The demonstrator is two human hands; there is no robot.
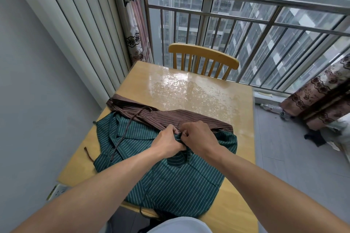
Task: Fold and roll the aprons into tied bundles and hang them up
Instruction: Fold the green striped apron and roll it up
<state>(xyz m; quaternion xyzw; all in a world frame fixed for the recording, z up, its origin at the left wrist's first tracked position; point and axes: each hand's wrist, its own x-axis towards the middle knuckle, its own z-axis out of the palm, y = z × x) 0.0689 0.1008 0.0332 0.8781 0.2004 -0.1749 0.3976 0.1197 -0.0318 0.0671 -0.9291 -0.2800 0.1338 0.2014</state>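
Green striped apron (pixel 176 181) spread flat on the near half of the wooden worktop (pixel 204 89), lower edge hanging over the near rim, a folded flap on its left part. Brown striped apron (pixel 181 116) lying crosswise just behind it, overlapping the green one's far edge — brown drawstring (pixel 121 138) trailing down across the green fabric, another brown cord end (pixel 89 154) on bare wood at left. Left hand (pixel 167 142) and right hand (pixel 198 136) side by side at the green apron's top edge, fingers of both curled and pinching a small bunch of green fabric or strap between them; exactly which part, cannot tell. Both forearms reaching in from the bottom corners. Yellow wooden chair (pixel 203 54) tucked at the far side of the worktop. Metal railing (pixel 246 15) and window glass behind — patterned curtain (pixel 320 91) at right, another curtain (pixel 135 32) at left, plastic bottle (pixel 272 108) on the floor.
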